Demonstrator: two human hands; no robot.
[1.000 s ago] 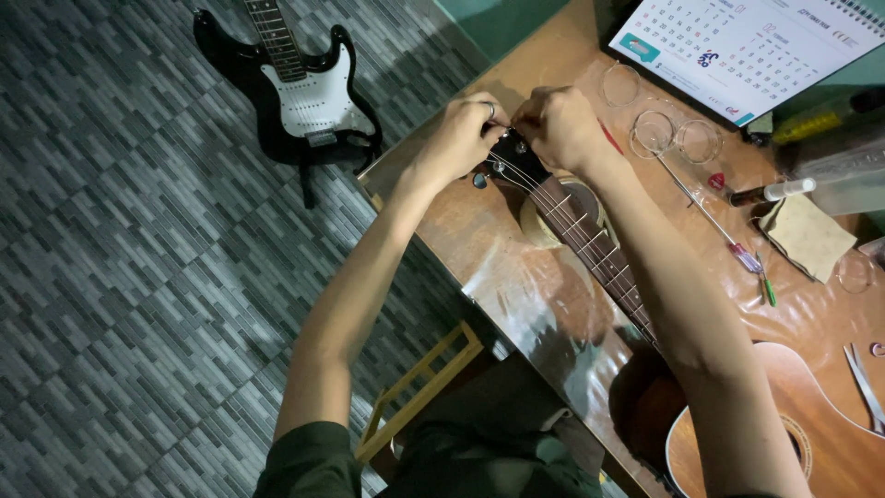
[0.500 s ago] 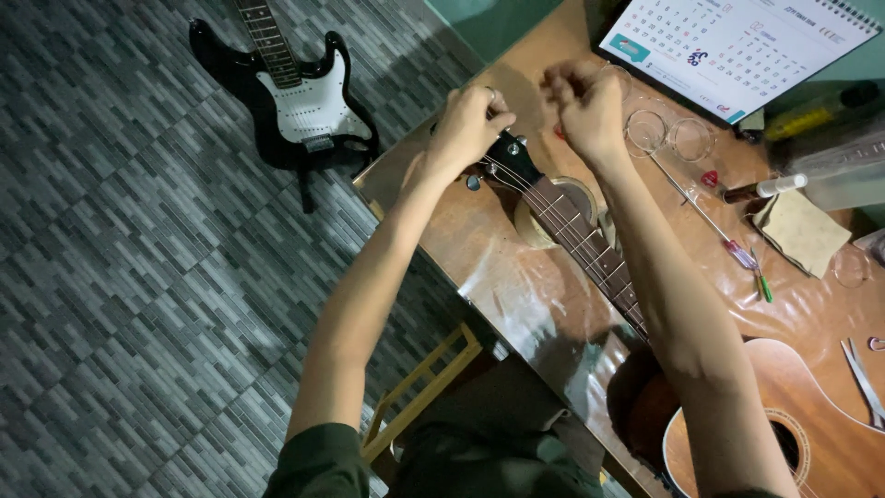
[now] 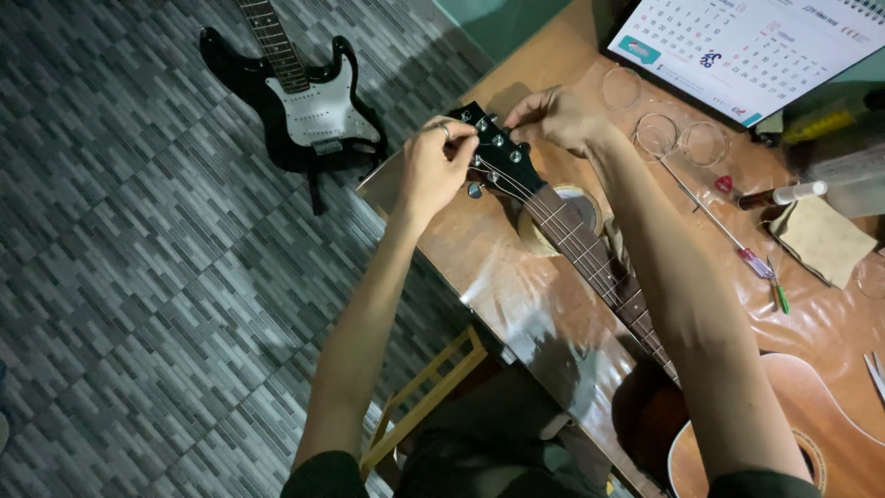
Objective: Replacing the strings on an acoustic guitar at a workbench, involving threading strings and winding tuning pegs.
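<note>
An acoustic guitar lies on the brown table (image 3: 479, 267), its black headstock (image 3: 498, 152) at the table's left corner and its neck (image 3: 599, 267) running back to the wooden body (image 3: 784, 433). My left hand (image 3: 435, 166) pinches a tuning peg on the headstock's left side. My right hand (image 3: 558, 115) has its fingertips closed at the headstock's right edge, by the pegs or a string end; which one I cannot tell. A roll of tape (image 3: 553, 221) props the neck.
A black and white electric guitar (image 3: 300, 101) lies on the patterned floor to the left. On the table are a calendar (image 3: 747, 46), clear round lids (image 3: 656, 134), a long screwdriver (image 3: 724, 226), a folded cloth (image 3: 820, 240) and a small bottle (image 3: 774, 195). A wooden stool (image 3: 424, 406) stands below.
The view has shifted. Both hands have come back down onto the headstock after lifting apart a little; the headstock now shows between them.
</note>
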